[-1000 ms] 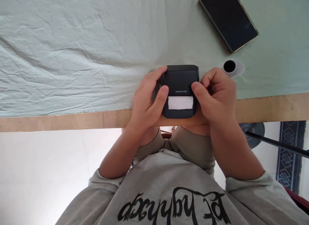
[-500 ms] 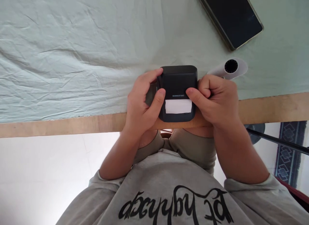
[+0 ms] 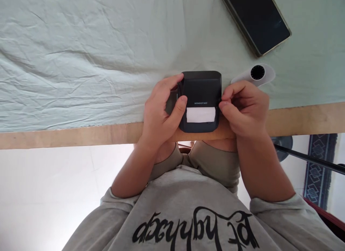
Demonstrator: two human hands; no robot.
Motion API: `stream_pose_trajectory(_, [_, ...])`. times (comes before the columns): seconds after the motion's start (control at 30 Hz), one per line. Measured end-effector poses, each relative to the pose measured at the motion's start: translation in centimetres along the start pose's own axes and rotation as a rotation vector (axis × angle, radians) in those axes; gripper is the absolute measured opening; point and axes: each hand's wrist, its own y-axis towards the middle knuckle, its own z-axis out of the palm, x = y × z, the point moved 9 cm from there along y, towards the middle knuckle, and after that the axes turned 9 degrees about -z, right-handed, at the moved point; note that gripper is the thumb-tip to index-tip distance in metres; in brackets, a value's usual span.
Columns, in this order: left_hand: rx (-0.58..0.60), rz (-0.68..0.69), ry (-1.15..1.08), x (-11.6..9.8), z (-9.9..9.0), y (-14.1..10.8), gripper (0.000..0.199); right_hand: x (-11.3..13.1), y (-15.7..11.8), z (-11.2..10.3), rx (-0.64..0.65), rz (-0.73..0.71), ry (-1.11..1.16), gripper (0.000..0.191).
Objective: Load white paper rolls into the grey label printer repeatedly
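A black label printer (image 3: 201, 89) with "NIIMBOT" lettering rests at the front edge of the cloth-covered table. A white strip of label paper (image 3: 201, 114) shows in its front slot. My left hand (image 3: 164, 109) is wrapped around the printer's left side, thumb on its top near the front and index fingertip by the far left corner. On the opposite side, my right hand (image 3: 246, 109) has thumb and bent fingers drawn together at the printer's right edge; their tips touch it around mid-height. The undersides of the fingers are partly hidden.
A pale green cloth (image 3: 94, 64) with wrinkles covers the table, leaving a bare wooden front edge (image 3: 67, 135). Beyond my right hand lies a white device with a round black end (image 3: 257, 72). A dark smartphone (image 3: 258, 21) lies at the far right.
My right thumb has slid off the printer's top to its right edge, and the right fingers have uncurled somewhat. My left hand keeps its hold.
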Motion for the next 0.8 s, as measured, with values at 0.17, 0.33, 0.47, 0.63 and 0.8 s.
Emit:
stream_pose_trajectory(0.17, [0.008, -0.002, 0.002, -0.02, 0.11, 0.06, 0.04, -0.42, -0.17, -0.11, -0.031, 0.035, -0.002, 0.012])
stream_pose_trajectory(0.33, [-0.013, 0.01, 0.021, -0.13, 0.02, 0.02, 0.038, -0.37, -0.2, -0.17, -0.03, 0.052, -0.018, 0.024])
stream_pose_trajectory(0.47, [-0.016, 0.018, 0.028, -0.28, 0.03, -0.03, 0.036, -0.16, -0.12, -0.05, -0.012, 0.058, -0.016, 0.032])
stream_pose_trajectory(0.63, [-0.004, 0.001, 0.023, -0.15, 0.08, -0.03, 0.039, -0.23, -0.11, -0.04, 0.006, 0.051, 0.007, 0.043])
stream_pose_trajectory(0.8, [-0.004, -0.004, 0.034, -0.22, 0.03, -0.02, 0.04, -0.37, -0.19, 0.11, 0.01, 0.018, 0.066, 0.038])
